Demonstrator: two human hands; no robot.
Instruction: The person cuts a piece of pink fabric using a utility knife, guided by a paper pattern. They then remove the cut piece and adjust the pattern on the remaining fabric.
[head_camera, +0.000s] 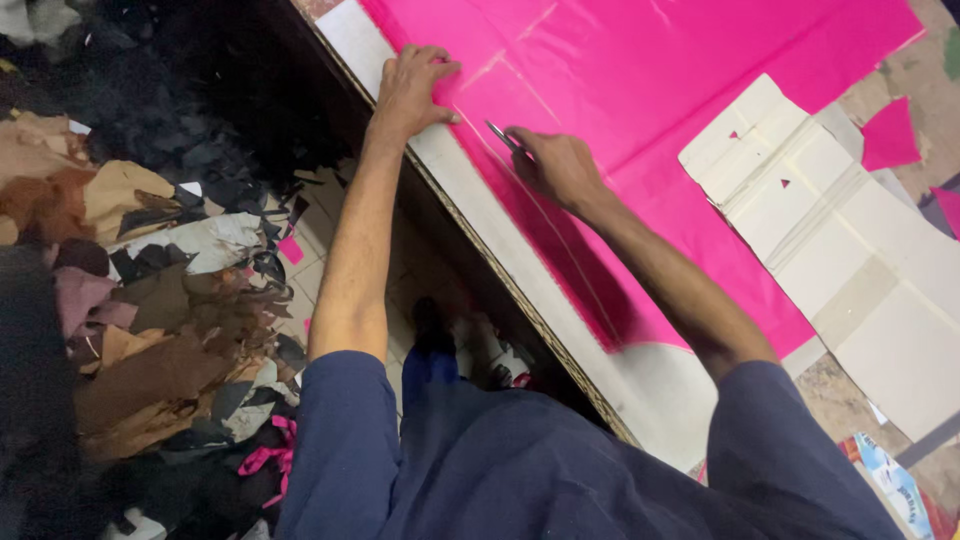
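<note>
Hands: left flattens pink sheet, right grips blade.

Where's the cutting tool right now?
In the head view, the cutting tool is in the right hand, its tip on the pink sheet near the table's edge, just right of the left hand pressing the sheet flat.

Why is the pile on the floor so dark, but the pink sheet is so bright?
In the head view, light falls on the pink sheet and table; the scrap pile sits in shadow; the right hand casts a dark patch; edges look soft.
</note>
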